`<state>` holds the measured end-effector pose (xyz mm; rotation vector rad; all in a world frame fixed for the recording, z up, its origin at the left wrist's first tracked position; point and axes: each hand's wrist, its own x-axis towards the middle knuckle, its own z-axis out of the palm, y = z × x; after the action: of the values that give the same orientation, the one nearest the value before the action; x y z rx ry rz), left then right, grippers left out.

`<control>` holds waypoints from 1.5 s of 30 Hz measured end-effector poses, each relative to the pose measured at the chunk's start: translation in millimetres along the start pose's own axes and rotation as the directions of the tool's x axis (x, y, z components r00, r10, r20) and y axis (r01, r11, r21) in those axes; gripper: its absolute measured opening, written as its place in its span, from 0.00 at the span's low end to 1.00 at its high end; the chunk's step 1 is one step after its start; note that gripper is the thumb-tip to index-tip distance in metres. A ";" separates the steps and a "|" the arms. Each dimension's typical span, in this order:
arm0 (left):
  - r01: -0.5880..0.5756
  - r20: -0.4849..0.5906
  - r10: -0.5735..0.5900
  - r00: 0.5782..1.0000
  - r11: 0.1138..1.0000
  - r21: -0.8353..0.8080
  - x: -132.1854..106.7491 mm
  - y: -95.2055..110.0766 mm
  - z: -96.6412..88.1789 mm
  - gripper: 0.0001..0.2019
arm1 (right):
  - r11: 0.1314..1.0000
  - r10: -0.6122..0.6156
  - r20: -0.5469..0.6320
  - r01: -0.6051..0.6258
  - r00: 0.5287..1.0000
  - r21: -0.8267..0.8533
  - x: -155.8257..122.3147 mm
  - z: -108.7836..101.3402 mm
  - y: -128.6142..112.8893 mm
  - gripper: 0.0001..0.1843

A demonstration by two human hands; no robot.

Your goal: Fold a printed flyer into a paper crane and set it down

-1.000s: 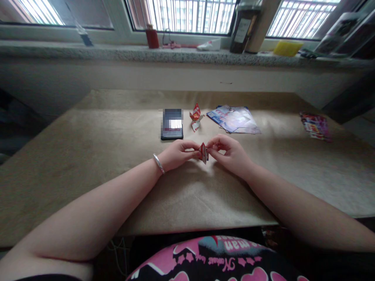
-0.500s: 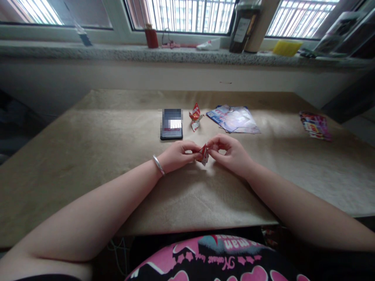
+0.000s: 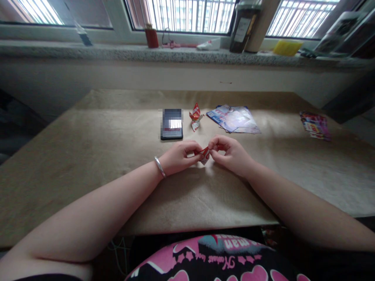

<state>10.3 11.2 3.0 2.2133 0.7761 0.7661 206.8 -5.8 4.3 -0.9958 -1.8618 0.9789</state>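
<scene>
Here's the wide table, with glossy bluish printed sheets toward its far side, and nearer, the left hand and right hand, fingers pinched. Beyond the left hand lies a dark phone, a folded red paper shape just beside it; smallest, between both hands, is the little red-and-white paper piece, gripped from either side.
</scene>
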 end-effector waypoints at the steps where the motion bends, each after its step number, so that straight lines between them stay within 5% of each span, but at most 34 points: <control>1: 0.013 -0.008 -0.014 1.000 1.000 -0.020 0.0 0.2 0.6 0.08 | 1.000 0.002 -0.001 -0.002 1.000 0.005 0.0 0.1 0.0 0.02; 7: 0.182 0.043 -0.177 0.983 0.945 -0.273 1.8 2.8 5.5 0.08 | 0.999 0.016 -0.009 -0.016 1.000 0.031 -0.3 0.8 1.2 0.03; 11: 0.236 0.072 -0.225 0.972 0.926 -0.294 3.4 4.9 7.1 0.07 | 0.994 0.054 -0.019 -0.052 0.998 0.095 0.0 3.3 1.6 0.05; 18: 0.242 0.081 -0.229 0.970 0.927 -0.286 3.9 3.0 9.8 0.04 | 0.985 0.084 -0.031 -0.078 0.996 0.151 1.2 6.2 2.5 0.07; 25: 0.278 0.092 -0.263 0.960 0.911 -0.304 3.5 -0.2 10.1 0.13 | 0.984 0.083 -0.022 -0.079 0.996 0.160 3.1 7.1 0.0 0.10; 45: 0.291 0.088 -0.296 0.951 0.762 -0.578 4.5 -0.7 9.6 0.16 | 0.981 0.095 0.029 -0.099 0.995 0.168 2.5 2.8 5.3 0.03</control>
<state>19.7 11.2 -2.0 1.4868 0.7429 0.7330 204.8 -2.3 -0.8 -0.9845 -1.7274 1.1886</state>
